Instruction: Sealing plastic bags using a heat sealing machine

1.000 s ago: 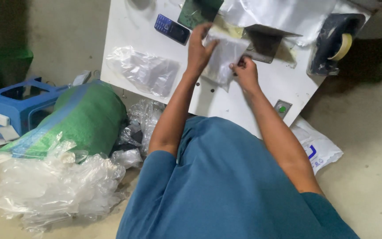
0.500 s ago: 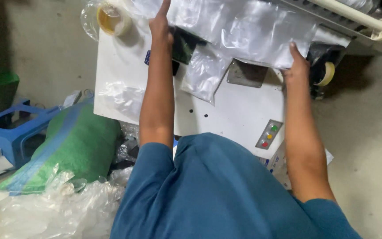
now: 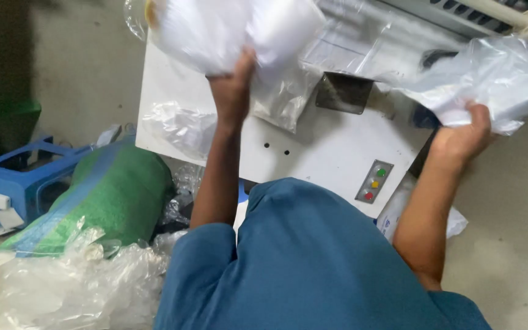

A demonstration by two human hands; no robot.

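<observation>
My left hand [image 3: 232, 91] is raised over the white machine top [image 3: 313, 153] and grips a blurred clear plastic bag [image 3: 239, 30] with something white inside. My right hand [image 3: 459, 137] is out to the right, fingers closed on the edge of a crumpled clear plastic sheet [image 3: 496, 73]. Between the hands another small clear bag [image 3: 282, 98] hangs in front of a dark square opening [image 3: 344, 93] in the machine.
A panel with green, yellow and red buttons [image 3: 374, 181] sits on the machine's near right. A loose clear bag [image 3: 175, 125] lies on its left part. On the floor at left are a green sack [image 3: 117, 192], a blue plastic stool [image 3: 22, 180] and heaped clear plastic [image 3: 74, 293].
Both hands have lifted plastic off the machine: the left has risen with a bag, the right has pulled a sheet out to the right. The view has tilted.
</observation>
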